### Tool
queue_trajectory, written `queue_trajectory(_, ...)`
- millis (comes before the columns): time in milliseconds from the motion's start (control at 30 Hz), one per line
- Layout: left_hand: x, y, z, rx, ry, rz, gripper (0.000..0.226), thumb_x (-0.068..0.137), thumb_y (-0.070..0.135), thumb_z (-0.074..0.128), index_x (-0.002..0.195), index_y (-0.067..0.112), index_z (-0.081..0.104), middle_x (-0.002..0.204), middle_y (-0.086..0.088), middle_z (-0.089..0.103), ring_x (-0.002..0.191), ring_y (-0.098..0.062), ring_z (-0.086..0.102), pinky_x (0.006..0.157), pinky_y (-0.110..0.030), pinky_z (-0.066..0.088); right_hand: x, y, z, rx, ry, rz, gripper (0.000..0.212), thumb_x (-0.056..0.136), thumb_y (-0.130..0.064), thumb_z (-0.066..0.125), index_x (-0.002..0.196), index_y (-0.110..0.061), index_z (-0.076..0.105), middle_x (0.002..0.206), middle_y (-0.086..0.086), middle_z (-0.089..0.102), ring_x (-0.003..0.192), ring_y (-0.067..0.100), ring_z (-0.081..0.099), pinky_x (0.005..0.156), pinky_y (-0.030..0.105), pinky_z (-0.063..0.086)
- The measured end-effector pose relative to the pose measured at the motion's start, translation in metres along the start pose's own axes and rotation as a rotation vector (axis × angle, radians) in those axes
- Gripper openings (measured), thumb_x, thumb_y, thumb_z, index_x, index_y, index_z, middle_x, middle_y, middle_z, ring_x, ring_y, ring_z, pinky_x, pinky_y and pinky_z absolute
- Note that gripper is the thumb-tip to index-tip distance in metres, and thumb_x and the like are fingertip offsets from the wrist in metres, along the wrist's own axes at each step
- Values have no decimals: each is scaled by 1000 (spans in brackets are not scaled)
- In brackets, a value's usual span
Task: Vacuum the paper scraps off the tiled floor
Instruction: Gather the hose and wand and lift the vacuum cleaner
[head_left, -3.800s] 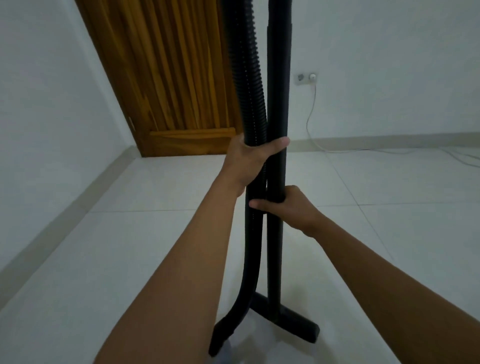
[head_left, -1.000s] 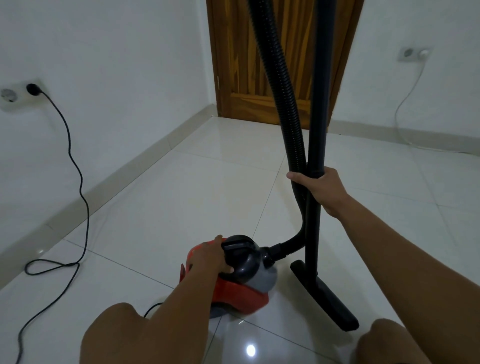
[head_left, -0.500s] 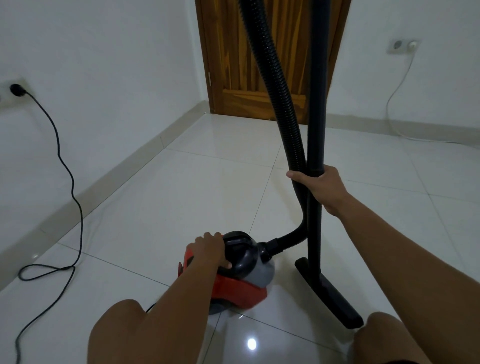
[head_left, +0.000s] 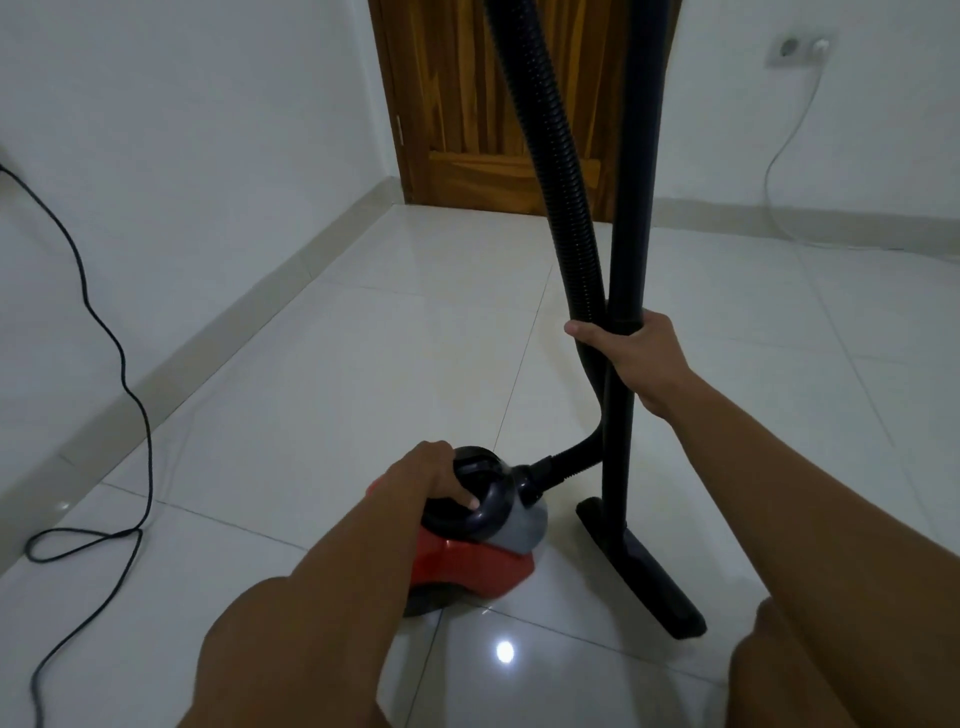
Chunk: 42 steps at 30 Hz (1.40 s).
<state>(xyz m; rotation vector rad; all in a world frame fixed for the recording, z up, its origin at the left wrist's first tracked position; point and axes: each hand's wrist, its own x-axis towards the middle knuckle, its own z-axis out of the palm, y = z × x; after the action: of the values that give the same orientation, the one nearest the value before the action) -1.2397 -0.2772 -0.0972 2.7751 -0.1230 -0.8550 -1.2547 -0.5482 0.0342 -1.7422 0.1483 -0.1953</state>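
We are working from the low red-and-grey plastic canister vacuum (head_left: 483, 566), which is sitting on the glossy white tiled floor (head_left: 311, 389) just ahead of our bare knees. Our left hand (head_left: 441, 475) is resting on top of the canister vacuum with its fingers curled over the black domed cap. We cannot tell whether a fingertip is pressing a switch.

Just right of the canister vacuum, the flat black floor nozzle (head_left: 644, 566) is lying on the tiles, and the straight black rigid wand (head_left: 631, 208) is rising upright from it. Our right hand (head_left: 634, 358) is gripping that wand above the canister vacuum. Its fingers are wrapping round it and the thumb is reaching across the black ribbed hose (head_left: 558, 156), so both are being held as one bundle. From there the hose is curving down into the canister vacuum's front.

No paper scraps are showing anywhere around the canister vacuum, so we are judging that they are lying outside this view and that this step is readying the machine. To do it well, we are aiming to push straight down so the body is not skidding on the slick tiles. We are also bracing the wand upright and leaving slack in the thin black power cord (head_left: 124, 395) trailing to the left of the canister vacuum.

Far beyond the canister vacuum, a brown wooden door (head_left: 457, 104) is standing shut, and a white wall socket (head_left: 800, 49) is showing off to the right.
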Motion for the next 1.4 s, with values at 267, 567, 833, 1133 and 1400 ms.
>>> queue_trajectory(267, -40, 27, -33, -86, -32, -35, 70, 73, 50, 86, 126, 11, 63, 121, -10, 68, 108, -27, 64, 81, -28, 47, 3, -70, -9, -34, -8, 75, 36, 74, -33, 92, 101, -15, 74, 97, 8, 77, 91, 23, 75, 85, 39, 64)
queue_trajectory(567, -187, 89, -213, -141, -23, -113, 78, 75, 56, 82, 134, 12, 59, 123, -9, 67, 113, -27, 63, 94, -32, 51, 18, -311, -33, -37, -48, 156, 49, 71, -34, 94, 112, -14, 75, 100, 4, 78, 94, 17, 75, 92, 39, 61)
queue_trajectory(833, -288, 116, -399, -183, -21, -150, 78, 77, 52, 83, 136, 9, 55, 127, -11, 65, 117, -28, 62, 92, -31, 48, 54, -518, -42, -62, -79, 136, 50, 69, -38, 95, 108, -13, 75, 97, 7, 78, 91, 22, 75, 88, 45, 62)
queue_trajectory(1133, -260, 101, -495, -184, -19, -204, 83, 71, 54, 86, 135, 9, 57, 124, -10, 66, 113, -28, 64, 96, -37, 53, 122, -571, -20, -12, -115, 65, 43, 74, -30, 93, 106, -8, 75, 96, 7, 77, 91, 23, 75, 86, 41, 63)
queue_trajectory(1400, -138, 94, -569, -240, -11, -300, 85, 73, 54, 85, 138, 10, 54, 128, -10, 65, 116, -28, 63, 95, -34, 51, 274, -566, 19, 0, -203, 41, 27, 75, -30, 91, 94, -23, 73, 97, 3, 77, 93, 15, 74, 86, 34, 63)
